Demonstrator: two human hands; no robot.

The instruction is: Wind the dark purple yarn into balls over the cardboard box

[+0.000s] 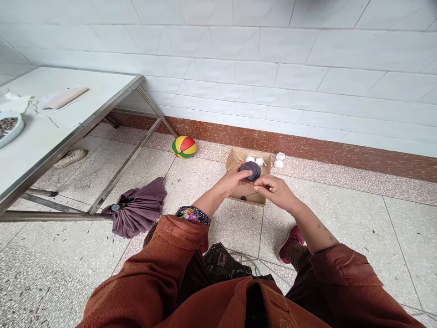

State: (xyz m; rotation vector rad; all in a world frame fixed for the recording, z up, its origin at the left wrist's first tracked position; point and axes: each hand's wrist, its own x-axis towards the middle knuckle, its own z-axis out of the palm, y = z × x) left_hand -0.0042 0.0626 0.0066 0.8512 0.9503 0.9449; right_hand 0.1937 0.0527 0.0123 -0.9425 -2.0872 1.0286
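My left hand [235, 179] is wrapped round a ball of dark grey-purple yarn [251, 170], its thumb lying across the front. Close by on the right, my right hand [275, 189] pinches a yarn strand at the ball's lower edge; the strand itself is barely visible. Both hands are held above an open cardboard box [235, 157] on the floor. Inside it, white yarn balls [259, 161] show behind the dark ball, and a small dark piece [243, 198] lies near the front. My hands hide part of the box.
Two white yarn balls [279, 160] sit right of the box by the wall. A colourful ball [184, 146] and a folded purple umbrella [139, 207] lie on the floor to the left. A metal-framed table [102, 86] stands at left, with a shoe [70, 157] beneath it.
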